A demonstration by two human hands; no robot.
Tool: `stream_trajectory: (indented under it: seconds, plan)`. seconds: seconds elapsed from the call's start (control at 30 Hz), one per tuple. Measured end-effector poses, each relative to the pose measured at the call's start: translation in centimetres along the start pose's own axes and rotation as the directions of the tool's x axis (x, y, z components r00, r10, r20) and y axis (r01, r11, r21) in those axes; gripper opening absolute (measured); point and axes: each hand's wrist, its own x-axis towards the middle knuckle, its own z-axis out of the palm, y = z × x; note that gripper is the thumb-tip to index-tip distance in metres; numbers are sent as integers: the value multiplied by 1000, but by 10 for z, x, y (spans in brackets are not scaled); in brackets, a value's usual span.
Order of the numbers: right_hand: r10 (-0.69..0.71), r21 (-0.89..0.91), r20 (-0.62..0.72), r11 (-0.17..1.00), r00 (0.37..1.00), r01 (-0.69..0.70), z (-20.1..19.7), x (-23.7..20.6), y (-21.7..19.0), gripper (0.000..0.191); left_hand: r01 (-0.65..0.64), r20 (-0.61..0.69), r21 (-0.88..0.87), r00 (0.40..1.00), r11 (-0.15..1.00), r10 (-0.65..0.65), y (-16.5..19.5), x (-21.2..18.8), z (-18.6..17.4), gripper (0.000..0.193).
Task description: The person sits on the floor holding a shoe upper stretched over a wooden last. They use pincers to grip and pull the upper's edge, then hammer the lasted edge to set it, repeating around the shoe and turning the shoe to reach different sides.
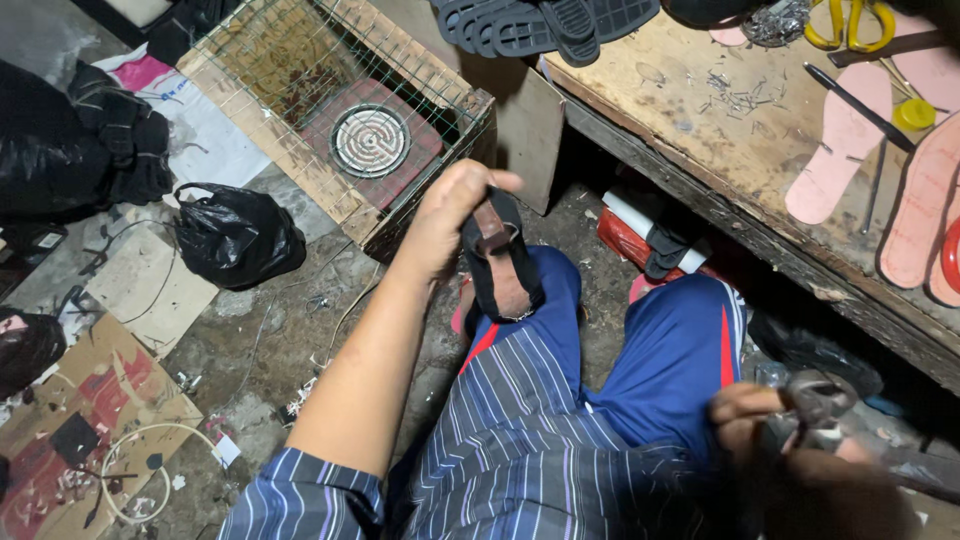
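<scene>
- The left hand (445, 215) is closed around a black sandal upper (497, 262) mounted on a brownish shoe form, holding it upright over the left knee of the blue trousers (668, 350).
- The right hand (760, 420) is clamped on dark metal pincers (815, 398), low by the right knee.
- The sandal piece looks light, with soft, flexible straps; the form inside seems stiff, so the firm body is probably the safer grip, not the loose straps.
- The pincers look heavy and rigid, likely best held at the handles.
- At the upper right, a worn wooden table (700, 150) carries pink insoles (850, 140), yellow-handled scissors (850, 22) and scattered small nails; black soles (545, 25) lie at its far left corner.
- The floor (250, 340) is dirty concrete strewn with cardboard, wire and black plastic bags (235, 235).
- A wire-mesh wooden crate (330, 120) holding a coil heater (370, 140) stands on the floor beyond the left hand.
- The room is dim and cramped.
</scene>
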Motion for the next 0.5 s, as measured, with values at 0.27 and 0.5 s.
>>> stream_trajectory:
  seconds: [0.27, 0.5]
  plan:
    - [252, -319, 31, 919, 967, -230, 143, 104, -16, 56, 23, 15, -108, 1000, 994, -21, -19, -12, 19, 20]
    - [244, -333, 56, 919, 968, -212, 206, 136, -17, 52, 17, 77, 24, 997, 1000, -18, -14, -19, 20, 20]
